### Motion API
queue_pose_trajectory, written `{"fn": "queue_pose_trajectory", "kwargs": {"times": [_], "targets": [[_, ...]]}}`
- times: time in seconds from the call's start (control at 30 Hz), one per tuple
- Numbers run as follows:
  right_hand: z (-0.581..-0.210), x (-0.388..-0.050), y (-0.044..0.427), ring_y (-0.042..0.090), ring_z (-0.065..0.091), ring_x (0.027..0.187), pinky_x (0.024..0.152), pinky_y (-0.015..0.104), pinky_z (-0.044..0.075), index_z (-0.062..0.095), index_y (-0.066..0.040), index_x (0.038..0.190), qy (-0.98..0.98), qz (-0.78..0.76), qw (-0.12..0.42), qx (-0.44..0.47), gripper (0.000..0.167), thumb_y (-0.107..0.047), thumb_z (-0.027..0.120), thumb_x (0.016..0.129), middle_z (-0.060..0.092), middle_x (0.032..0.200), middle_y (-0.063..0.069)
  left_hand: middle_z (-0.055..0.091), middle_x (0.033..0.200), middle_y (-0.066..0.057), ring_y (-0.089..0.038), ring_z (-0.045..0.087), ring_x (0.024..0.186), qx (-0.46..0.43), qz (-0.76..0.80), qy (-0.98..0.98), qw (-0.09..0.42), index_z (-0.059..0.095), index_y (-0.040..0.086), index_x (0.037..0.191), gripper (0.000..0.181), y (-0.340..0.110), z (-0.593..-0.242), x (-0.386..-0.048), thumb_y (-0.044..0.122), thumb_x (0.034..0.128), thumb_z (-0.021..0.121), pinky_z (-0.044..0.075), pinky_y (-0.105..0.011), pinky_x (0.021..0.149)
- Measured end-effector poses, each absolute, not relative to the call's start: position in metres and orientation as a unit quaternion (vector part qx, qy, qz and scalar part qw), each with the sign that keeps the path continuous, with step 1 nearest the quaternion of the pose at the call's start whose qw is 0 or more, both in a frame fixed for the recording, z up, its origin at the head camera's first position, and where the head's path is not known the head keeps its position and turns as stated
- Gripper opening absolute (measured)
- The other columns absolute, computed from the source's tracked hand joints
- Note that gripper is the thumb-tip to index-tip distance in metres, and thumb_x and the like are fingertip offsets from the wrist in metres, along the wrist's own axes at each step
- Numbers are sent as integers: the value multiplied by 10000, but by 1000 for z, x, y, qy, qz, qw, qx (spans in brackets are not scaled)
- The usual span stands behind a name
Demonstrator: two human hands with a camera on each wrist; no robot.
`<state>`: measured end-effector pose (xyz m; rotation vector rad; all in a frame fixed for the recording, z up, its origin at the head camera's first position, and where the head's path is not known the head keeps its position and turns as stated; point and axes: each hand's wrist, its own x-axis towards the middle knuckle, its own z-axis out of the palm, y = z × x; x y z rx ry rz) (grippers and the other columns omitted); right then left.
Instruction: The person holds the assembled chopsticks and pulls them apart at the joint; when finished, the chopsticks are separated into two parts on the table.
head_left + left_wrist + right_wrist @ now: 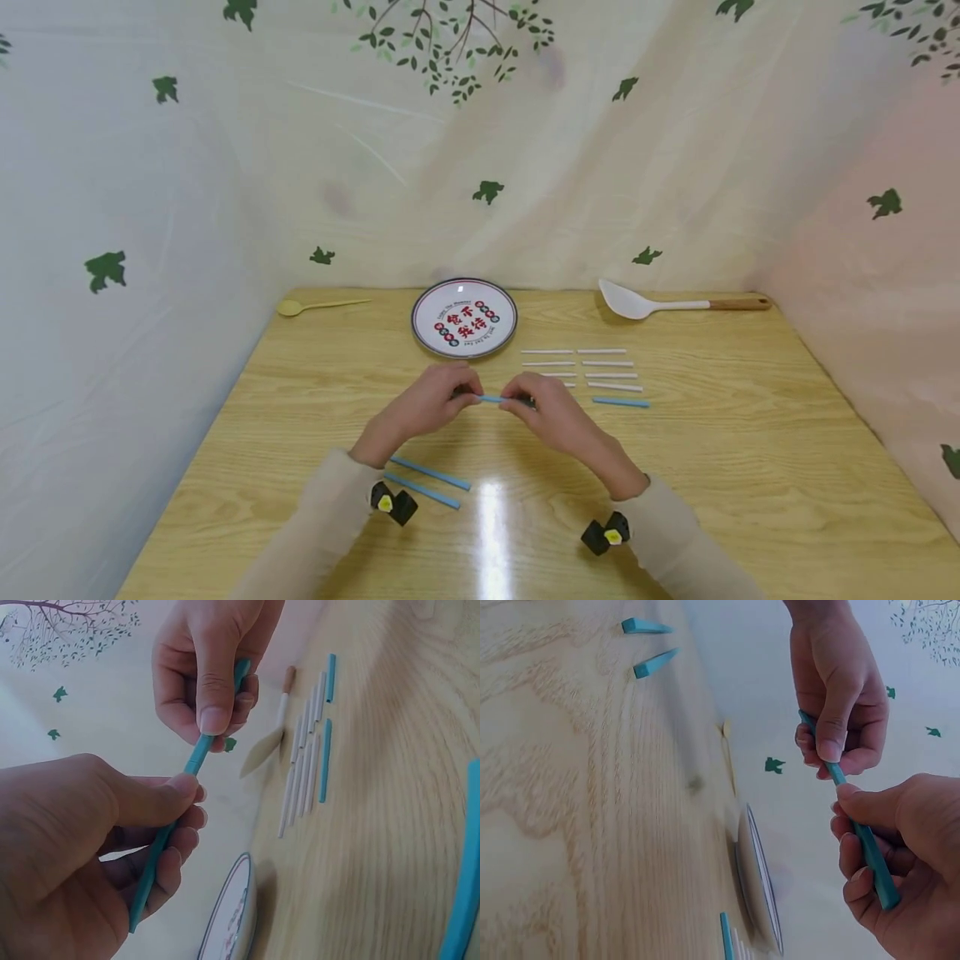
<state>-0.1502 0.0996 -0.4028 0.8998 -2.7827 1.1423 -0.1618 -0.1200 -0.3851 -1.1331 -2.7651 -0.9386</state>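
Between both hands is a slim blue chopstick (491,398), square-sided and tapered, raised above the table. My left hand (431,402) pinches one part of it between thumb and curled fingers. Close beside it, my right hand (553,412) grips the other part the same way. A faint seam crosses the chopstick (196,756) between the two thumbs in the left wrist view. Two more blue sticks (431,473) lie near my left forearm. To the right, another blue stick (621,402) lies in front of two columns of short white sticks (611,376).
A round plate (427,321) with red lettering stands at the back middle. Behind on the left lies a yellow spoon (322,305). A white spatula (637,305) with a wooden handle lies back right. Patterned cloth walls (375,183) border the wooden table (750,467).
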Motion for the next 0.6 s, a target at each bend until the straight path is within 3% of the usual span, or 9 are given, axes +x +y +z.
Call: {"fn": "queue_pose_trajectory", "kwargs": {"times": [0.6], "targets": [[-409, -146, 114, 69, 482, 713, 649, 224, 444, 641, -140, 880, -887, 340, 57, 308, 68, -168, 612, 935, 598, 844, -49, 622, 793, -6, -66, 555, 700, -351, -330, -876, 24, 690, 65, 847, 53, -109, -397, -163, 99, 883, 671, 473, -179, 642]]}}
